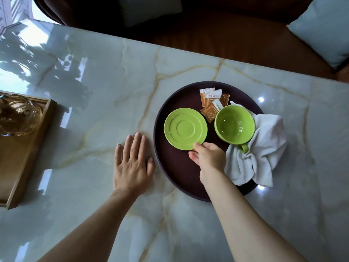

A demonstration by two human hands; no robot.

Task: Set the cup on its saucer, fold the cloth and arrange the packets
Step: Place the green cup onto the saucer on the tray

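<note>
A round dark tray (175, 173) on the marble table holds everything. The green saucer (185, 128) lies at its left; my right hand (207, 157) pinches the saucer's near rim. Right of it stands the empty green cup (234, 124), upright, its handle toward me and resting on the crumpled white cloth (264, 148) at the tray's right edge. Three brown and white packets (213, 100) lie overlapping at the tray's far side, one tucked partly under the cup. My left hand (134, 163) lies flat on the table, fingers apart, just left of the tray.
A wooden tray (28, 148) with a glass teapot (18, 116) stands at the left edge of the table (94, 82). Beyond the far table edge is a brown leather seat with a pale cushion (324, 29).
</note>
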